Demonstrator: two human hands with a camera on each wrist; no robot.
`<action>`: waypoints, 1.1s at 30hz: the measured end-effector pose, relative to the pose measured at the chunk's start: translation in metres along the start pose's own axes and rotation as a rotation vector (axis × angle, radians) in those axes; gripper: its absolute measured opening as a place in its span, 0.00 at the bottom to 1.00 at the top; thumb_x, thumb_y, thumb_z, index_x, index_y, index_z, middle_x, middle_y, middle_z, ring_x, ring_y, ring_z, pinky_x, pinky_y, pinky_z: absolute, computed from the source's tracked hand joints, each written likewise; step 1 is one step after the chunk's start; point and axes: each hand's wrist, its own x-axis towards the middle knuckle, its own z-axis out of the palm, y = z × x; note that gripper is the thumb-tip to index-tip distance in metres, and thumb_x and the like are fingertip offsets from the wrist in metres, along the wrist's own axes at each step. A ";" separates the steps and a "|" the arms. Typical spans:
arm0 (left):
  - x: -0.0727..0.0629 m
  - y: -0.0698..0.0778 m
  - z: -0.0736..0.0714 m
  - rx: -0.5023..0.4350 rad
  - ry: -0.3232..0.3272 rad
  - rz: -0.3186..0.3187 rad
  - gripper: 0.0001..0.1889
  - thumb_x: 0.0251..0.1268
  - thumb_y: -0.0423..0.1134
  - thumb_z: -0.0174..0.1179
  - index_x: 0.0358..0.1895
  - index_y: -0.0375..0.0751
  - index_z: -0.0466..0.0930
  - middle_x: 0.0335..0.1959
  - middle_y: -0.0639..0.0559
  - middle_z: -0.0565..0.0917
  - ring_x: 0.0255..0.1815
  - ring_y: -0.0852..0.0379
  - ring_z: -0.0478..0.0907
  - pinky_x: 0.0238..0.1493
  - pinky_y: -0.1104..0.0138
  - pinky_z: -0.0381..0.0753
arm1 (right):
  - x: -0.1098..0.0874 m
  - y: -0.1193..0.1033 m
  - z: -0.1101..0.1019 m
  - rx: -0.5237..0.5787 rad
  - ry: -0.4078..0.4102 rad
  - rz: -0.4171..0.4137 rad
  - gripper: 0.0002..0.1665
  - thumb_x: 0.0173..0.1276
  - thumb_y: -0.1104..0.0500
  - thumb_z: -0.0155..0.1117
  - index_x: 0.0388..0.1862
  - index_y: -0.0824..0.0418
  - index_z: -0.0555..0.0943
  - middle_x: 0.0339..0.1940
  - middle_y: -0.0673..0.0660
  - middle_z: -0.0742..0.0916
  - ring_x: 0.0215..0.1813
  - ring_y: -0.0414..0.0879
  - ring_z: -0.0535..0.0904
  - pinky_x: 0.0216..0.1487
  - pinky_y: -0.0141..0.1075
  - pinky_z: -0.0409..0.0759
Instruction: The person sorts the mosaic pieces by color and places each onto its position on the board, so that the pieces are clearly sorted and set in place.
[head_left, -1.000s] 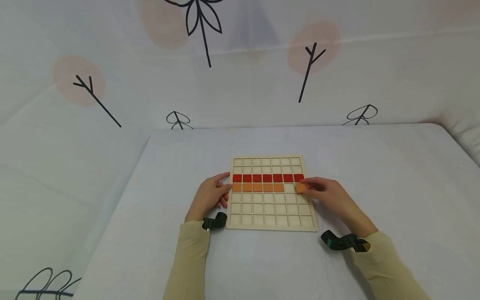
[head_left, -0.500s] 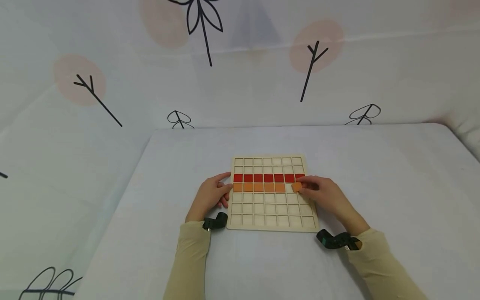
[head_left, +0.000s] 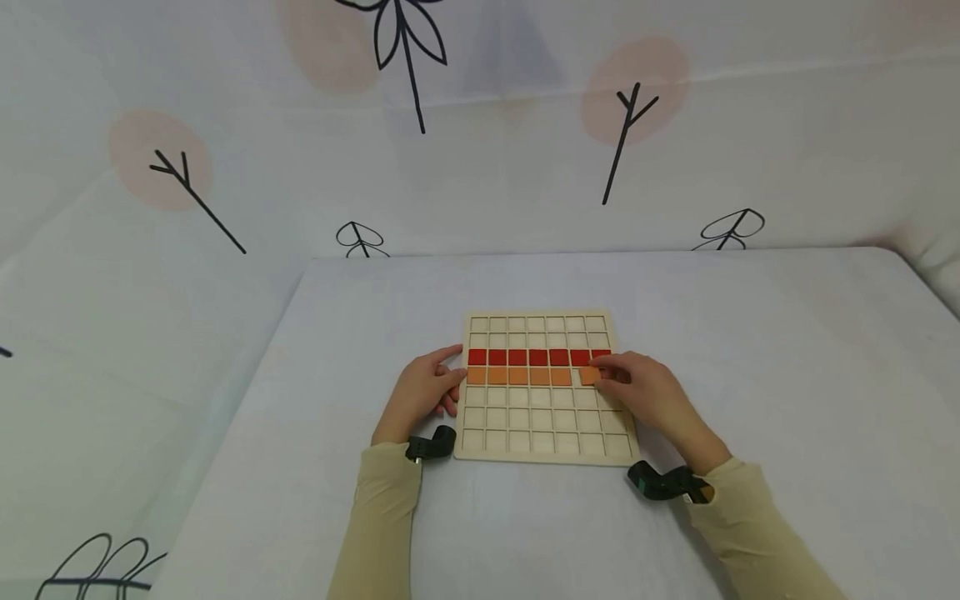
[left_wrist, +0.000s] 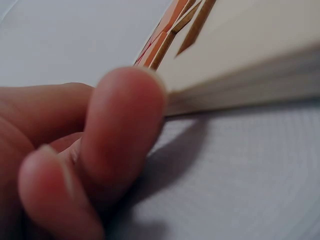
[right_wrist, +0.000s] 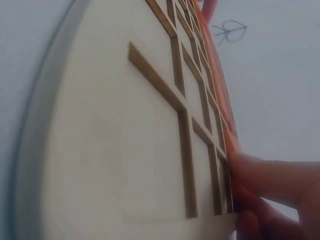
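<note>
A pale wooden grid board (head_left: 528,420) lies flat on the table in the head view. One of its rows is filled with red tiles (head_left: 517,357); the row below has several orange tiles (head_left: 517,377). My right hand (head_left: 647,387) pinches a loose orange tile (head_left: 589,376) between thumb and fingers, right of those orange tiles, with a narrow bare strip between. At the board's left edge, my left hand (head_left: 420,390) touches the rim with thumb and index finger, the other fingers loosely bent. In the right wrist view the held tile is mostly hidden by fingertips (right_wrist: 245,167).
A white cloth covers the table (head_left: 360,317), and a printed white curtain (head_left: 495,167) hangs behind and to the left. Dark wrist cameras sit on both wrists, the left camera (head_left: 432,442) close to the board's lower left corner.
My right hand has moved slightly left, bringing the orange tile closer to the other orange tiles. The tile looked tilted midway and now sits nearly square. The left hand stays put.
</note>
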 end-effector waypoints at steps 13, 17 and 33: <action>0.000 -0.001 -0.002 0.005 0.000 0.002 0.27 0.61 0.47 0.55 0.64 0.57 0.62 0.19 0.46 0.78 0.15 0.51 0.78 0.17 0.66 0.75 | 0.000 -0.005 0.010 -0.085 0.050 -0.057 0.17 0.58 0.55 0.64 0.46 0.59 0.81 0.29 0.52 0.78 0.33 0.47 0.69 0.29 0.35 0.66; 0.002 -0.001 -0.005 0.002 0.003 0.007 0.27 0.61 0.46 0.55 0.64 0.56 0.62 0.19 0.46 0.78 0.15 0.51 0.78 0.17 0.65 0.76 | 0.001 -0.009 0.011 -0.095 0.062 -0.060 0.17 0.58 0.55 0.63 0.47 0.59 0.81 0.31 0.54 0.78 0.34 0.48 0.70 0.29 0.35 0.66; 0.005 -0.003 -0.004 0.001 0.007 -0.002 0.26 0.60 0.46 0.56 0.63 0.57 0.63 0.18 0.46 0.78 0.14 0.51 0.77 0.17 0.66 0.75 | 0.000 -0.010 0.014 -0.082 0.065 -0.046 0.18 0.58 0.57 0.63 0.48 0.58 0.80 0.33 0.55 0.79 0.35 0.49 0.71 0.31 0.37 0.67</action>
